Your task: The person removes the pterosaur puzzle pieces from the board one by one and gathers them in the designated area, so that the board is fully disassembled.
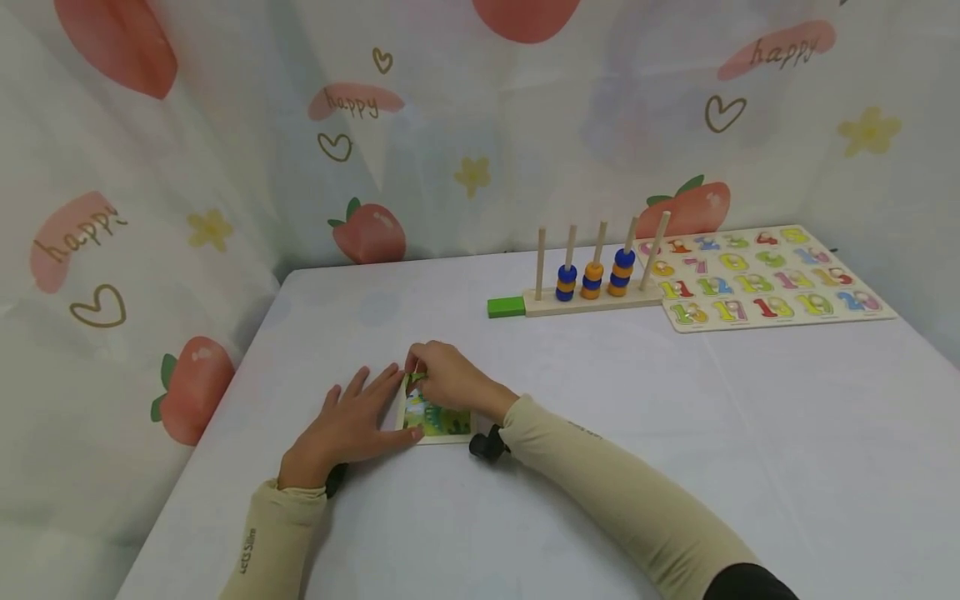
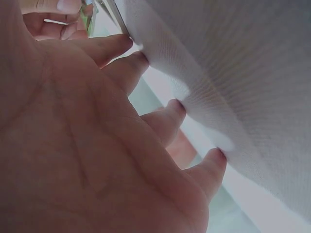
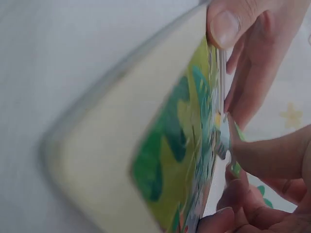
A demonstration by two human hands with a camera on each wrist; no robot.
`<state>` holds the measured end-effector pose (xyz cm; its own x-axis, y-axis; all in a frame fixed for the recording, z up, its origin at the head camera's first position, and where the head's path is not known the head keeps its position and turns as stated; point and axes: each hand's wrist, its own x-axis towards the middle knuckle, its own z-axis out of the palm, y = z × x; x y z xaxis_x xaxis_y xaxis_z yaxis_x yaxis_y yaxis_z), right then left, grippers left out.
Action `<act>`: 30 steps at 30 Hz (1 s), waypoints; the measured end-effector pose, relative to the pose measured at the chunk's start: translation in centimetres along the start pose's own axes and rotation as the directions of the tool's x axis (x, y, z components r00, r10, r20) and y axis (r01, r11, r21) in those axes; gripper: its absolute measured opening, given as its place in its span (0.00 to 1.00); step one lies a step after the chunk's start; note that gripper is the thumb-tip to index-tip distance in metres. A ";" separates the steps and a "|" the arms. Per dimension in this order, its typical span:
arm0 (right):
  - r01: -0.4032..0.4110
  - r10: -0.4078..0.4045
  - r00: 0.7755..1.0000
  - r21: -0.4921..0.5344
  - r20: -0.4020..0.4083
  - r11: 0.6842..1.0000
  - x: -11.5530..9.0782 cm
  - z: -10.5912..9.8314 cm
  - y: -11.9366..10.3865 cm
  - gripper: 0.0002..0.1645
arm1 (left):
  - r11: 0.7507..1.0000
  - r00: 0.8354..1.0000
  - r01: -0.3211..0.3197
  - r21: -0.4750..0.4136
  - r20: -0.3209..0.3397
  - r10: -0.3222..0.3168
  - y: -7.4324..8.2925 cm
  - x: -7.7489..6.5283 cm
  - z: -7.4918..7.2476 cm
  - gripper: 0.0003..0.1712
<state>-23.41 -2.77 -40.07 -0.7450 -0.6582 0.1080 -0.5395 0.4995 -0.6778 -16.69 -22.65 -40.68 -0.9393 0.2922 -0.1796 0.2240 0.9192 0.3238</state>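
A small jigsaw puzzle (image 1: pixel 448 423) with a green picture and pale wooden border lies flat on the white tabletop. My left hand (image 1: pixel 347 432) spreads beside it, thumb resting on the near-left border and index fingertip at the left edge. In the left wrist view, the straight fingers touch the tablecloth (image 2: pixel 233 87). Over the puzzle's far-left corner, my right hand (image 1: pixel 456 382) pinches a thin green-edged puzzle piece (image 3: pixel 236 169) between thumb and fingers. The right wrist view shows that piece tilted up from the picture surface; its printed face is mostly hidden.
Behind the puzzle stands a wooden bead-counting rack (image 1: pixel 592 305) with blue and orange beads and a green end block (image 1: pixel 506 307). A number puzzle board (image 1: pixel 780 322) lies at the back right, next to the rack. A printed curtain (image 1: pixel 427 125) hangs along the table's far side.
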 end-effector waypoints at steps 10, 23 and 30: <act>0.001 0.000 1.000 0.059 -0.025 0.998 -0.4 -0.7 0.4 0.09 | 1.000 1.000 0.015 0.015 0.013 -0.015 0.4 0.0 -0.2 0.58; -0.104 0.124 0.988 0.196 -0.097 0.975 -1.7 -2.2 0.8 0.07 | 0.999 1.000 0.002 0.038 0.008 -0.002 0.7 -0.2 -0.4 0.59; -0.116 0.143 0.980 0.186 -0.137 0.976 -2.8 -3.5 2.2 0.08 | 0.999 1.000 0.021 0.030 0.022 -0.022 0.5 0.0 0.0 0.64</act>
<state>-23.88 2.15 -39.30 -0.8610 -0.4969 0.1089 -0.3672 0.4589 -0.8090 -16.60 -22.22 -40.50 -0.9380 0.2778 -0.2071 0.2118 0.9327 0.2920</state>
